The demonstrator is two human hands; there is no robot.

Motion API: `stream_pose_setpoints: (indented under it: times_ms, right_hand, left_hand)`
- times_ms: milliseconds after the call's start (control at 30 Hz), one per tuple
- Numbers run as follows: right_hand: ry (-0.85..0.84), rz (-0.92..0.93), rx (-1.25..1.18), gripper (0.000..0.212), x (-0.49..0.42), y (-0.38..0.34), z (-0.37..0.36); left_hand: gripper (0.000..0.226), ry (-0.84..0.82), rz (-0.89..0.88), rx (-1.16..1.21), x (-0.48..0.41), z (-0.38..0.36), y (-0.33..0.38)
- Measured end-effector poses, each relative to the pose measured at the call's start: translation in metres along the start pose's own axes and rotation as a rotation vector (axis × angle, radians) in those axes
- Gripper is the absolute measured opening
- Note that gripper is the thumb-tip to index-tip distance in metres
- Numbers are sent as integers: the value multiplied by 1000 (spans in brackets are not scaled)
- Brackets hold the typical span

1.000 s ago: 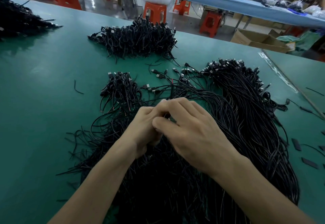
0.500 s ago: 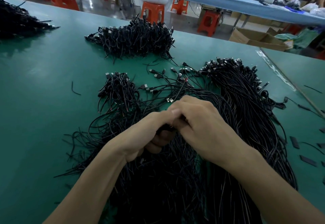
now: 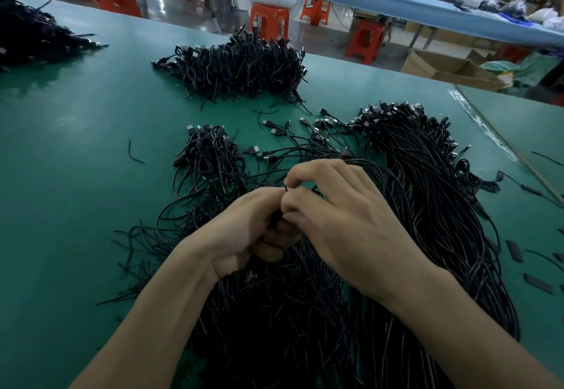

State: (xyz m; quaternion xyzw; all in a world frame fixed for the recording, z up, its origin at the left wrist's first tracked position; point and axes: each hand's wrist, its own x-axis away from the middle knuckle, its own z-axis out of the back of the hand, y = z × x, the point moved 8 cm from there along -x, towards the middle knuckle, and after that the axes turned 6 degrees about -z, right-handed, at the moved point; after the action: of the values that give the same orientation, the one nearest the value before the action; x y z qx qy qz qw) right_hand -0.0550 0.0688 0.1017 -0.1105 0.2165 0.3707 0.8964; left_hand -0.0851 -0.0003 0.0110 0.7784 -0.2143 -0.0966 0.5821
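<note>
A large heap of loose black USB cables (image 3: 427, 205) lies on the green table (image 3: 76, 175) in front of me. Both hands meet above its middle. My left hand (image 3: 244, 233) grips a small coiled black cable (image 3: 276, 216), its fingers curled round it. My right hand (image 3: 341, 221) pinches a thin black end (image 3: 286, 189) of that cable between thumb and forefinger, right against the left hand. Most of the held cable is hidden inside the hands.
A small bundle of coiled cables (image 3: 210, 150) lies just left of the heap, a bigger pile (image 3: 241, 68) farther back, another pile (image 3: 30, 37) at far left. Small black pieces (image 3: 515, 250) lie at right. Beyond the table stand orange stools (image 3: 271, 22), a seated person, cardboard boxes (image 3: 451, 68).
The hands have stayed together over the heap. The right fingers shifted from covering the left hand to pinching a cable end at its top, and the left hand curled tighter.
</note>
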Motion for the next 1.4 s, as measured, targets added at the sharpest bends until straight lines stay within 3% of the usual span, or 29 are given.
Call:
stream_pose_setpoints:
  times_ms: [300,400,500,567,733,933,1067,1200,1267,1400]
  right_hand:
    - [-332,-234,-398,11,-4,24,-14]
    - [-398,-257,-405,13,-5,26,-14]
    - [-374,-255,-410,10,-5,26,-7]
    - [-353,-248,-405,9,-4,24,-5]
    - [-349,-229,-358,10,0,19,-6]
    - [-344,-100,-195,7,-1,2,0]
    - [-390,-35,-83,13,-1,-5,-2]
    - [-410,-54,-63,19,0,-4,-10]
    - [-382,-112,-94,19,0,2,-13]
    - [-205,-288,-227,16,0,24,-10]
  left_hand:
    - [40,12,84,-55,2,2,-9]
    - [20,-38,114,4,4,-3,-13]
    - [8,-117,121,53,6,-9,-14]
    - [2,-174,120,-39,7,-12,-13]
    - [14,-233,7,-331,7,-13,-7]
    - [24,-238,-18,-358,10,-13,-6]
    - [46,-196,28,-367,9,-10,-13]
    - [22,-133,4,-445,5,-6,-11]
    - [18,-81,-24,-389,2,-4,-9]
    - [20,62,-38,24,-6,-2,-7]
